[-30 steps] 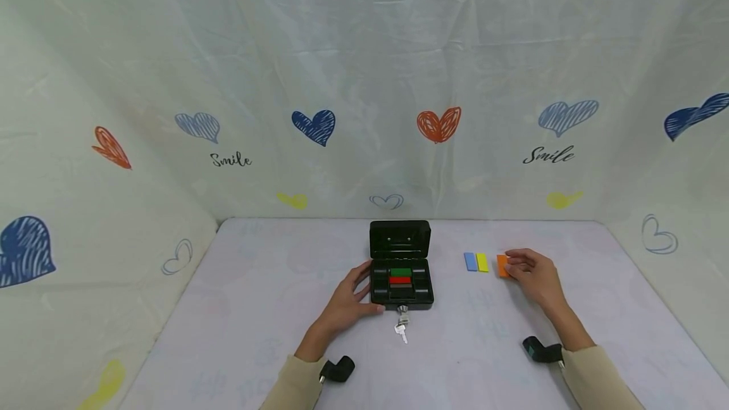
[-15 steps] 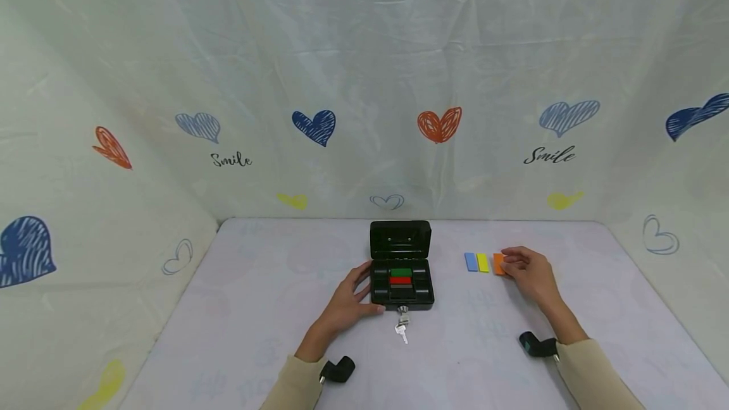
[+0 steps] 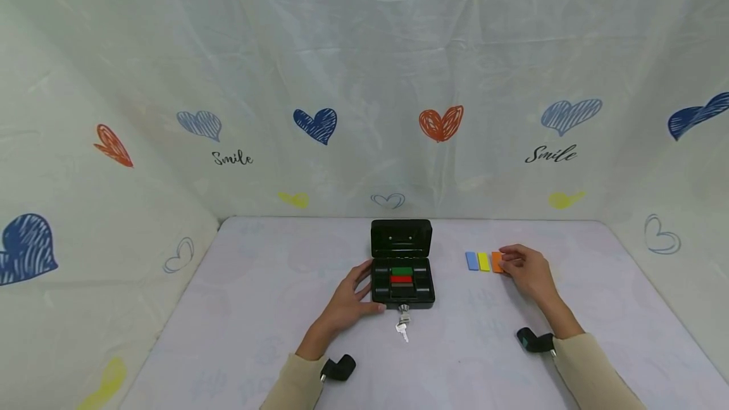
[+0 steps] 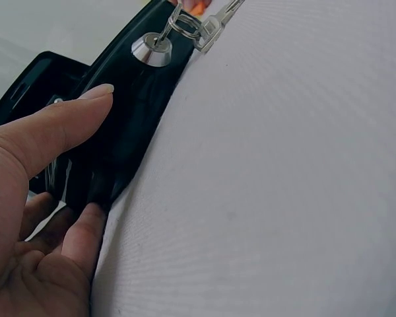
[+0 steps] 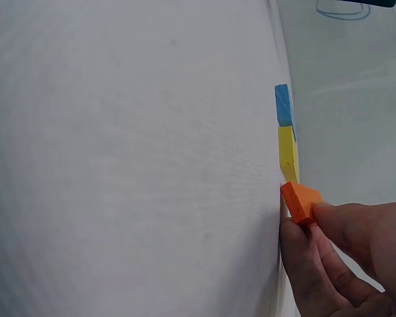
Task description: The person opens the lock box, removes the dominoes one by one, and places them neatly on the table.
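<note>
A small black cash box (image 3: 420, 304) stands on the table with its lid (image 3: 401, 242) up. My left hand (image 3: 348, 302) grips its near left corner, thumb against the front wall and fingers along the side. Inside the middle compartment lie a green block (image 3: 401, 271), a red block (image 3: 401, 279) and a brown one (image 3: 401, 285). Keys (image 3: 402, 329) hang from the front lock (image 4: 153, 50). Between thumb and fingers, my right hand (image 3: 531, 273) pinches an orange block (image 5: 299, 201) close beside the yellow block (image 3: 483, 262). Left of the yellow one lies a blue block (image 3: 471, 261).
The white table (image 3: 273, 271) ends at the back against a pale curtain (image 3: 376, 81) printed with hearts and "Smile". Cloth walls also rise on the left and right. A black camera (image 3: 338, 368) is on the left wrist, another (image 3: 534, 340) on the right.
My right hand has moved left with the orange block, bringing it nearer to the yellow one. The left hand stays on the cash box. The head view has shifted very slightly.
</note>
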`<state>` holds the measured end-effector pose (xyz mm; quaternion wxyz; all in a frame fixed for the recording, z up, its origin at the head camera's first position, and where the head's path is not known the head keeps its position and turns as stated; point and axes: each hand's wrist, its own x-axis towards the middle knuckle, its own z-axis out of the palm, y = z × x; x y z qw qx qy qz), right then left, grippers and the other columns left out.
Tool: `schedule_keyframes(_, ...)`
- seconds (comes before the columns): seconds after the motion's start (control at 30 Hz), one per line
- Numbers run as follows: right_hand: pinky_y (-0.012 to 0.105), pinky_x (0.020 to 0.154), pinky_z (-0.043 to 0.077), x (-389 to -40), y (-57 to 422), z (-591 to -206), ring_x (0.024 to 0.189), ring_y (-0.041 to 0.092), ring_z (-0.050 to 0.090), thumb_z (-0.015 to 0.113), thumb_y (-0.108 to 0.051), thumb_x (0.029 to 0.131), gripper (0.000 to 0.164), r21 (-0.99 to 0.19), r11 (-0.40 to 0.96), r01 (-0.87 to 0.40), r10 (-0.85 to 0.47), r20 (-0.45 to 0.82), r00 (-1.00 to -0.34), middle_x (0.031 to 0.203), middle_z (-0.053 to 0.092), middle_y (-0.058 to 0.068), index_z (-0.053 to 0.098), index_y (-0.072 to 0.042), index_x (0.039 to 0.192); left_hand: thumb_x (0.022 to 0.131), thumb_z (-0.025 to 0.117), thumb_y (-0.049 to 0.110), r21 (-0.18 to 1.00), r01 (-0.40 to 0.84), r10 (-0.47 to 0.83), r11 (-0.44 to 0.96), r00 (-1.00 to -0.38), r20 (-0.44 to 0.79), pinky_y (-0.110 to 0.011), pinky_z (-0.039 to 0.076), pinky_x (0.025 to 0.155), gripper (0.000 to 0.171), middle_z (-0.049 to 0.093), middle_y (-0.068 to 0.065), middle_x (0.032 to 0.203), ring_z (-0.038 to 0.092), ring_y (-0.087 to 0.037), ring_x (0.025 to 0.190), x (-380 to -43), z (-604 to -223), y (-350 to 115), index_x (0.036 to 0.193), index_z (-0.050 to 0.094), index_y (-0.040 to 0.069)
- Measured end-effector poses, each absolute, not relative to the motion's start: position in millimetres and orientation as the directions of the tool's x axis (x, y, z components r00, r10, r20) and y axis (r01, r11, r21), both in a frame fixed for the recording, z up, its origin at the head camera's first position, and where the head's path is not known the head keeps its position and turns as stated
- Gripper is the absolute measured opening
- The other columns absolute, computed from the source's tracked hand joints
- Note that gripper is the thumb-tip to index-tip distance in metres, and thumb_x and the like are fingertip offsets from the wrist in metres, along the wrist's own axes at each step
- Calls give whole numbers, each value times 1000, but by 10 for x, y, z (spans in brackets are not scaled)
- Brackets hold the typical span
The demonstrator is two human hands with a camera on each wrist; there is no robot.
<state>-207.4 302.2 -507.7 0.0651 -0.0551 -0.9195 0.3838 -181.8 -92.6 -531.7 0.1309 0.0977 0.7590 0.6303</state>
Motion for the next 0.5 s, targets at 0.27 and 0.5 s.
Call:
schedule_keyframes(0.27, 32, 68, 65, -2105, 3018, -5055, 91, 39, 71, 69, 1, 97, 31, -687, 725, 56, 138, 65, -988, 108, 70, 32, 65, 15, 124, 81, 87, -6, 984, -14, 316, 180, -946, -71, -46, 45, 119, 101, 33, -23, 168, 40, -47, 151, -1830, -5315, -929, 165, 33, 8)
schedule_keyframes(0.5, 41, 73, 67, -2114, 3003, -5062, 91, 40, 71, 69, 1, 97, 30, -671, 739, 60, 140, 67, -988, 108, 70, 32, 65, 16, 123, 81, 87, -6, 985, -14, 320, 175, -945, -71, -46, 44, 119, 102, 32, -23, 169, 39, -46, 152, -1833, -5336, -932, 165, 32, 8)
